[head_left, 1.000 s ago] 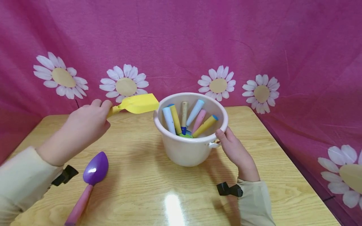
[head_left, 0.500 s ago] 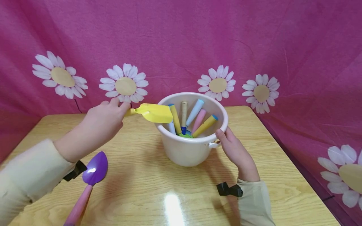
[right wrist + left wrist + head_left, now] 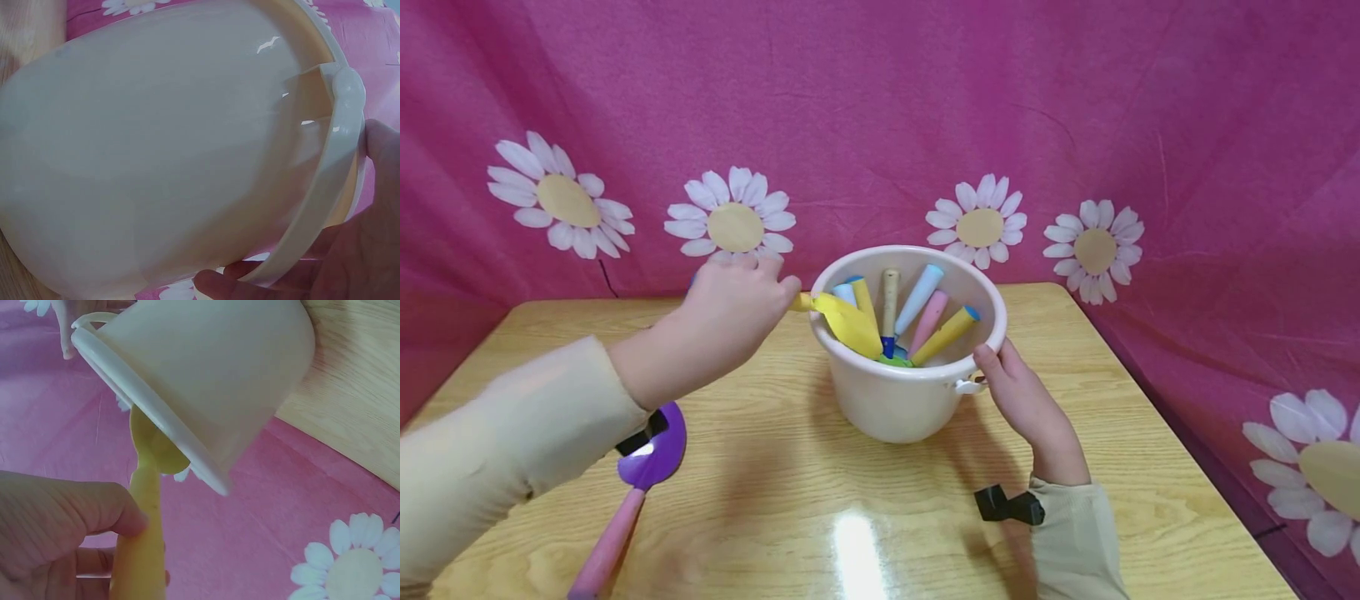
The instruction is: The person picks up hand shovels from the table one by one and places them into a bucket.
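Observation:
My left hand [image 3: 718,317] grips a yellow toy shovel [image 3: 850,327] by its handle, and the blade dips over the left rim into a white bucket [image 3: 895,404]. In the left wrist view, thumb and fingers wrap the yellow handle [image 3: 140,556], with part of the blade hidden behind the rim. At the bucket's right side, my right hand [image 3: 1033,408] holds the rim, thumb on top. The right wrist view shows its fingers around the bucket's curved carrying handle [image 3: 319,187]. Several light blue, yellow, pink and wooden tool handles [image 3: 917,300] stick up inside the bucket.
A purple trowel [image 3: 670,458] with a pink handle lies on the wooden table [image 3: 775,500] at the left, partly under my left wrist. Behind the table hangs a magenta cloth [image 3: 865,125] with white daisies. A black strap piece [image 3: 1007,504] sits at my right wrist.
My left hand has carried the yellow shovel rightward, from left of the bucket to over its rim, and the blade now points down inside. The right hand and bucket have stayed put.

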Available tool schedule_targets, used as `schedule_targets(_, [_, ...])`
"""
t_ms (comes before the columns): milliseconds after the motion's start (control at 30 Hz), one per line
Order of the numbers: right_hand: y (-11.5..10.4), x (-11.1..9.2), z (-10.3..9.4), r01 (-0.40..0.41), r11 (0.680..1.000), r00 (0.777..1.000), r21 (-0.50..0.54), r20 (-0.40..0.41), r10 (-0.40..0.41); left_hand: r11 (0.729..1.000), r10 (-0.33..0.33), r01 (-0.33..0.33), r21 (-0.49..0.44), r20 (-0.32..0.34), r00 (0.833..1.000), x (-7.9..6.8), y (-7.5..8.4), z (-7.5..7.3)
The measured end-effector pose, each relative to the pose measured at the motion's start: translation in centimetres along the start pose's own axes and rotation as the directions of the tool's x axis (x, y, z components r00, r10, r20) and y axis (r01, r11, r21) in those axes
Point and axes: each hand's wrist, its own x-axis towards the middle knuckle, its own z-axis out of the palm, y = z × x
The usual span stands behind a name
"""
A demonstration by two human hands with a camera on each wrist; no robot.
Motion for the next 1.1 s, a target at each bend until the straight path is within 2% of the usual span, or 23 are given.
schedule_targets(133, [-0.1,0.0,0.0,-0.005,1.000,1.000,0.003,0.002,0.005,0.997,0.058,-0.059,0.059,0.011,0.998,0.8,0.8,0.2])
schedule_targets(333, [-0.3,0.0,0.1,-0.005,1.000,1.000,0.006,0.007,0.005,0.986,0.151,-0.151,0.070,0.014,0.988,1.4,1.8,0.5])
schedule_targets(533, [-0.3,-0.1,0.2,-0.014,1.000,1.000,0.013,0.014,0.013,0.966,0.245,-0.238,0.098,-0.057,0.968,1.8,2.7,0.8])
schedule_targets(700, [-0.3,-0.2,0.3,-0.028,1.000,1.000,0.012,0.009,0.028,0.970,0.235,-0.227,0.088,-0.105,0.966,1.4,2.6,1.2])
schedule_targets(967, [-0.3,-0.2,0.1,-0.026,1.000,1.000,-0.017,0.016,0.026,0.982,0.191,-0.186,0.043,-0.266,0.945,0.2,1.3,2.3])
schedule_targets(1100, [-0.2,-0.2,0.0,-0.027,0.999,1.000,-0.019,0.010,0.028,0.986,0.169,-0.167,0.031,-0.278,0.946,-0.3,0.6,2.3])
